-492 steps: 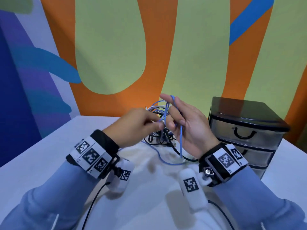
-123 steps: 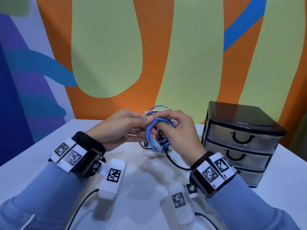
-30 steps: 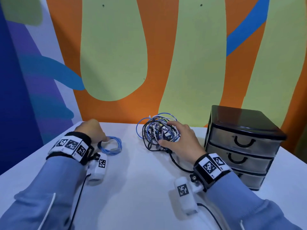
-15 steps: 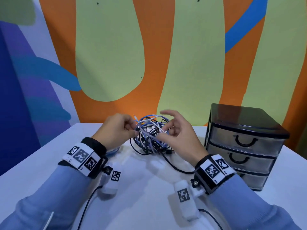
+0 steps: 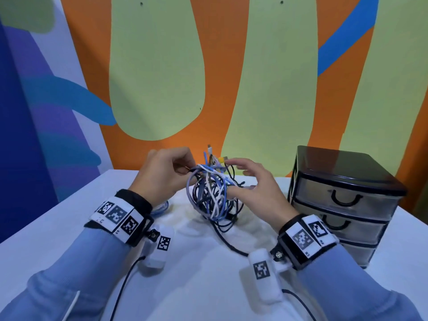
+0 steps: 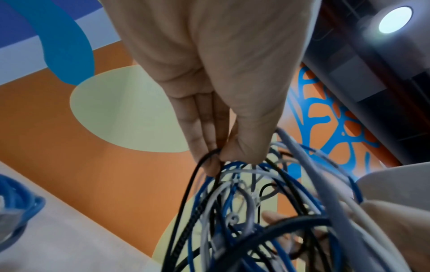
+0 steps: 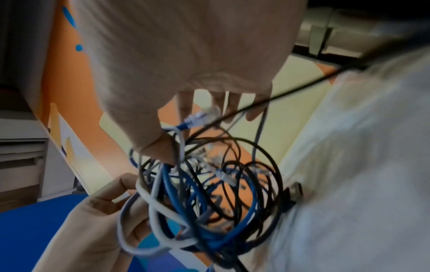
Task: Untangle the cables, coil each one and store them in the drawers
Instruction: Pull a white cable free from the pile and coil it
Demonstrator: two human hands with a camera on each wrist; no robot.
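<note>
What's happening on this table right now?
A person is working on a tangle of cables raised off the white table. The left hand pinches a black cable at the top of the bundle, while the right hand, fingers spread, steadies the other side. One blue cable, already coiled, lies on the table by the left wrist. The drawer unit at right is shut; nothing looks stored yet.

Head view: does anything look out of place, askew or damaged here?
Nothing looks damaged or spilled. The cable tangle is the job itself; the left hand pinches a black strand of it. One coiled blue cable lies on the table, not in the drawer unit, whose drawers are closed.
</note>
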